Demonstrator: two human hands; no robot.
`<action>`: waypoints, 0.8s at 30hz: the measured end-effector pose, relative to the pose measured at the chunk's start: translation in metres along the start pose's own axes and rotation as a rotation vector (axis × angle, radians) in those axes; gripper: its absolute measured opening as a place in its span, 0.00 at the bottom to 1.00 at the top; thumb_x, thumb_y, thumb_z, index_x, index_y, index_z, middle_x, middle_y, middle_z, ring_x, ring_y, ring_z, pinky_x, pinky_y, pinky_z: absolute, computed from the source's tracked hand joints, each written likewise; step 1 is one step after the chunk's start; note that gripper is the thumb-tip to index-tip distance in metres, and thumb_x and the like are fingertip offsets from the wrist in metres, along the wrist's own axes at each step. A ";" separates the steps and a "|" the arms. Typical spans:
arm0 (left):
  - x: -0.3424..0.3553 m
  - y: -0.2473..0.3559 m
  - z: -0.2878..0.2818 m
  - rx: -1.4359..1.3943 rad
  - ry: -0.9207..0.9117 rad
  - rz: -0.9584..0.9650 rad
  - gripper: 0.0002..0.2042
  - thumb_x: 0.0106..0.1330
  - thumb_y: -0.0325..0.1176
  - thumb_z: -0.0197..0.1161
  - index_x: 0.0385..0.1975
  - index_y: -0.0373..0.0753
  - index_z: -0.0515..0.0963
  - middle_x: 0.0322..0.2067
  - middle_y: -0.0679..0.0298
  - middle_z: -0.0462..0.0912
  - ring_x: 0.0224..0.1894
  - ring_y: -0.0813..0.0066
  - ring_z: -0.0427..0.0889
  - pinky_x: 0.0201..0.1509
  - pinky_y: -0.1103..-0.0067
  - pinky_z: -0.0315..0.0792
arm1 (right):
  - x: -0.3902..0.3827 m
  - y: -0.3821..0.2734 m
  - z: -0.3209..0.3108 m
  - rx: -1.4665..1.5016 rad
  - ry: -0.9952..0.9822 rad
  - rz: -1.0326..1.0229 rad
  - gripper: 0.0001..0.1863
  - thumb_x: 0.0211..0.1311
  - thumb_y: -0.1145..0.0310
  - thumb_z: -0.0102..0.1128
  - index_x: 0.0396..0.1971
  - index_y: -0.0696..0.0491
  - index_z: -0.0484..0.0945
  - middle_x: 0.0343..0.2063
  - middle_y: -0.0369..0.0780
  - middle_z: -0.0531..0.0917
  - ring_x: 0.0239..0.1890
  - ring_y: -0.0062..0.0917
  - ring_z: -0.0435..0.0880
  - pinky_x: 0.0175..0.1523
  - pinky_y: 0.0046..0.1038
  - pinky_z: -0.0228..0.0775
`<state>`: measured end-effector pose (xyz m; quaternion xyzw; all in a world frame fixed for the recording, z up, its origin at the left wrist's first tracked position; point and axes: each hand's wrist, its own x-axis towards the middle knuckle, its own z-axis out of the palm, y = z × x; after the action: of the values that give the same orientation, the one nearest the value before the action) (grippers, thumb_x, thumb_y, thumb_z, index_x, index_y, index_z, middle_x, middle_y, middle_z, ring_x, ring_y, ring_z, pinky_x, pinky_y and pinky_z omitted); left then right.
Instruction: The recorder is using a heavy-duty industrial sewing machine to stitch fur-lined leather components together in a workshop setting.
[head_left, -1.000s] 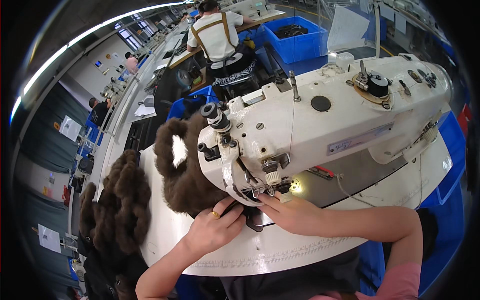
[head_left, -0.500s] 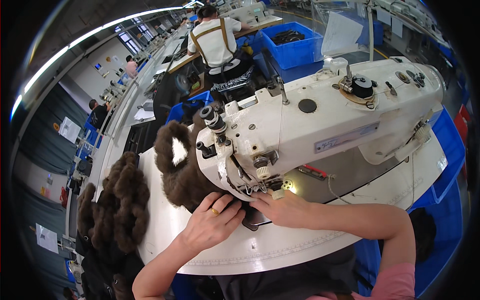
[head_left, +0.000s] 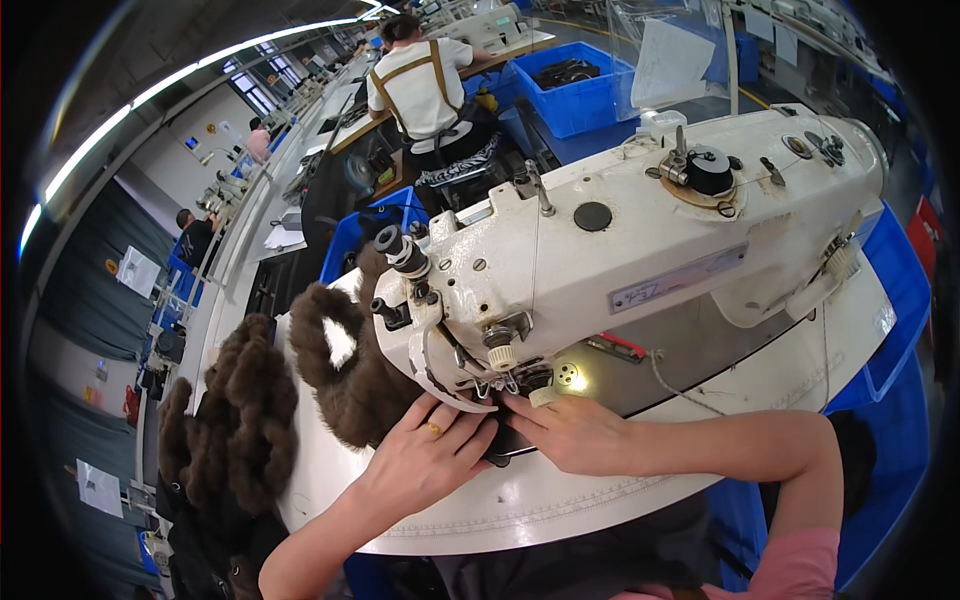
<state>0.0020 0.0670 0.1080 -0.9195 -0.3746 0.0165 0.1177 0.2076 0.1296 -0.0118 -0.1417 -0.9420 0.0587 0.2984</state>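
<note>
A white industrial sewing machine point(head_left: 660, 278) stands on a pale table point(head_left: 590, 505). A brown furry piece point(head_left: 350, 400) with a loop lies behind and left of its needle area. My left hand point(head_left: 425, 455), with a gold ring, has bent fingers on dark material at the piece's near edge, left of the presser foot. My right hand point(head_left: 570, 435) is just right of the foot, fingertips pressed on the same dark material and partly hidden under the machine head. A small lamp point(head_left: 567, 374) lights the spot beside it.
More brown fur pieces point(head_left: 235, 410) hang over dark garments at left. Blue bins stand behind point(head_left: 570, 100) and at right point(head_left: 890, 420). A co-worker point(head_left: 415, 90) in white sits ahead, back turned. A red-handled tool point(head_left: 620, 345) lies on the machine bed.
The whole view has shifted slightly, so the machine sits further left. The furry piece appears a little lower and further left. Both hands stay beside the presser foot, with fingers slightly repositioned.
</note>
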 end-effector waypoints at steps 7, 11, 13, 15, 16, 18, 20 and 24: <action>-0.048 0.015 0.015 0.111 0.065 -0.133 0.18 0.56 0.36 0.65 0.48 0.46 0.79 0.60 0.65 0.71 0.62 0.64 0.68 0.70 0.54 0.54 | 0.012 0.002 0.004 -0.047 -0.108 0.113 0.21 0.53 0.72 0.55 0.48 0.62 0.74 0.34 0.43 0.79 0.26 0.29 0.82 0.27 0.29 0.76; -0.063 0.016 0.023 0.137 0.166 -0.140 0.14 0.55 0.33 0.65 0.43 0.46 0.81 0.59 0.65 0.72 0.63 0.65 0.68 0.70 0.54 0.54 | 0.020 -0.001 0.007 -0.135 -0.074 0.028 0.21 0.51 0.72 0.57 0.47 0.62 0.74 0.37 0.43 0.78 0.28 0.29 0.84 0.23 0.27 0.77; -0.066 0.016 0.023 0.137 0.195 -0.140 0.13 0.55 0.32 0.65 0.42 0.46 0.82 0.59 0.65 0.73 0.63 0.66 0.68 0.70 0.54 0.54 | 0.024 -0.001 0.010 -0.168 -0.043 0.018 0.20 0.50 0.72 0.58 0.45 0.61 0.74 0.36 0.42 0.77 0.27 0.28 0.84 0.22 0.26 0.76; -0.067 0.015 0.021 0.143 0.192 -0.105 0.12 0.55 0.32 0.66 0.40 0.45 0.82 0.56 0.65 0.75 0.62 0.66 0.69 0.70 0.54 0.54 | 0.030 0.001 0.014 -0.197 -0.009 0.009 0.18 0.49 0.72 0.58 0.42 0.61 0.74 0.36 0.42 0.77 0.25 0.27 0.84 0.21 0.26 0.76; -0.067 0.016 0.020 0.143 0.194 -0.107 0.12 0.55 0.32 0.66 0.40 0.45 0.82 0.56 0.65 0.75 0.62 0.66 0.69 0.70 0.54 0.54 | 0.036 0.002 0.015 -0.326 -0.056 -0.016 0.16 0.48 0.71 0.59 0.40 0.60 0.74 0.35 0.42 0.76 0.24 0.26 0.83 0.21 0.26 0.76; -0.066 0.017 0.017 0.133 0.216 -0.066 0.11 0.54 0.31 0.65 0.38 0.43 0.83 0.51 0.65 0.79 0.60 0.66 0.71 0.70 0.54 0.55 | 0.039 0.004 0.019 -0.456 -0.097 -0.041 0.15 0.48 0.71 0.59 0.37 0.59 0.74 0.33 0.41 0.75 0.23 0.26 0.83 0.20 0.25 0.76; -0.061 0.019 0.011 0.122 0.250 -0.052 0.11 0.54 0.31 0.65 0.38 0.42 0.82 0.49 0.64 0.80 0.59 0.65 0.73 0.69 0.55 0.58 | 0.038 0.006 0.023 -0.417 -0.078 -0.058 0.12 0.47 0.71 0.60 0.32 0.57 0.73 0.33 0.42 0.75 0.24 0.26 0.83 0.22 0.26 0.77; -0.035 0.016 0.003 0.099 0.275 0.031 0.11 0.51 0.32 0.71 0.34 0.40 0.82 0.47 0.64 0.81 0.54 0.66 0.77 0.65 0.61 0.66 | 0.030 -0.003 0.016 -0.231 -0.137 0.069 0.11 0.46 0.71 0.61 0.31 0.56 0.72 0.32 0.42 0.75 0.28 0.29 0.84 0.24 0.29 0.78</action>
<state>-0.0123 0.0326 0.0992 -0.9118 -0.3393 -0.0895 0.2131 0.1744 0.1350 -0.0075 -0.2031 -0.9553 -0.0301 0.2128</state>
